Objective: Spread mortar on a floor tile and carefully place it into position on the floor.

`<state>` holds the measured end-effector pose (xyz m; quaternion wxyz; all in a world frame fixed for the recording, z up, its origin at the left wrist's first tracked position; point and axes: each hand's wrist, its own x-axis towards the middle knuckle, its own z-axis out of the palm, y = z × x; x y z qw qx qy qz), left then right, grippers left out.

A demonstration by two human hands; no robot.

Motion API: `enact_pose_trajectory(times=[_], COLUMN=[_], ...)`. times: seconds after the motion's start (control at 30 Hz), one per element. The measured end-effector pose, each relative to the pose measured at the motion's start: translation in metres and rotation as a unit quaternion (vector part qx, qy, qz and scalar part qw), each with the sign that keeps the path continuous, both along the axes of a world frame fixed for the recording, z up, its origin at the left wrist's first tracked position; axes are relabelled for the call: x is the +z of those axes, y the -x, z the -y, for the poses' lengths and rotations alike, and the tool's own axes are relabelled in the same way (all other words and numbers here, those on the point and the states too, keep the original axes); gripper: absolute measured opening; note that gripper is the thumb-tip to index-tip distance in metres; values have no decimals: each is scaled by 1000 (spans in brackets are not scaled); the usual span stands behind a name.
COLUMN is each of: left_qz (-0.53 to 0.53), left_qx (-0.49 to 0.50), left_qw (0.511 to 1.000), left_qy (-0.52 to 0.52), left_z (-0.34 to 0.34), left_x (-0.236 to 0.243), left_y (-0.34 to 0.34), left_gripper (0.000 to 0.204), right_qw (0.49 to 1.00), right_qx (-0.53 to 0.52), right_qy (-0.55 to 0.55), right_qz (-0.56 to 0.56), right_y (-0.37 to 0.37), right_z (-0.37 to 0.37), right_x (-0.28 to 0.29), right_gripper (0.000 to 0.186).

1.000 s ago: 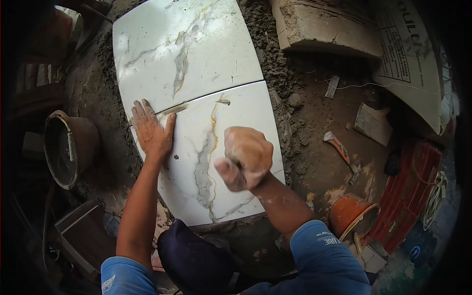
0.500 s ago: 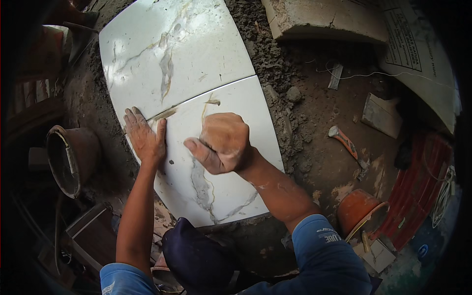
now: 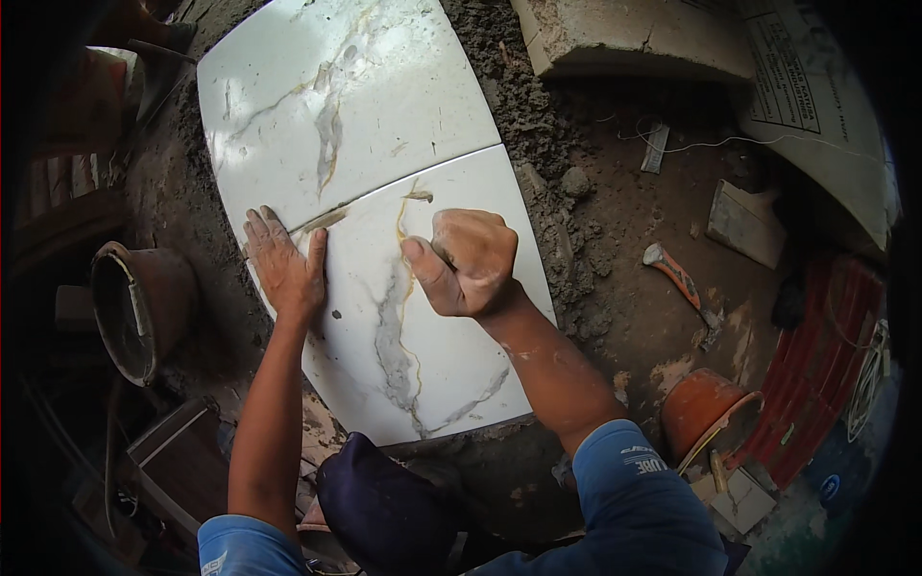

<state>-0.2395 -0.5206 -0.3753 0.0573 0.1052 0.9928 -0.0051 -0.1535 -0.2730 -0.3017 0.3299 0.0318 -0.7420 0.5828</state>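
Note:
Two white marble-patterned tiles lie edge to edge in wet mortar, a far tile (image 3: 259, 106) and a near tile (image 3: 461, 365). My left hand (image 3: 285, 259) is spread flat on the left side of the near tile, by the joint. Above the right half of that tile, my right hand (image 3: 471, 259) is closed in a fist with nothing in it; whether it touches the surface I cannot tell. Smears of mortar (image 3: 322, 220) mark the joint near my left thumb.
Rough mortar (image 3: 552, 211) borders the tiles. At right lie a hammer (image 3: 677, 278), a tile offcut (image 3: 745, 225) and an orange bucket (image 3: 706, 413). A mortar-stained bucket (image 3: 144, 312) stands at left. A concrete block (image 3: 639, 43) sits at the far right.
My right fist has shifted right and slightly away from me over the near tile. My left hand stays in place on the tile.

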Motion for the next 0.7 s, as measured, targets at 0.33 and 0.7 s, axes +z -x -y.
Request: enact_pose_trajectory(times=[0.33,0.7], left_qz=[-1,-42], left_qx=[-7,-25], left_qw=[1000,997], left_qy=[-19,-52], left_z=[-7,-3], left_x=[3,-5], left_y=[-7,-5], left_gripper=[100,99], right_qw=[996,993], right_qx=[-48,47], right_qy=[-16,-37], right_qz=[70,101], right_y=[-20,-132], right_z=[-7,32], right_x=[-49,-39], right_gripper=[45,41])
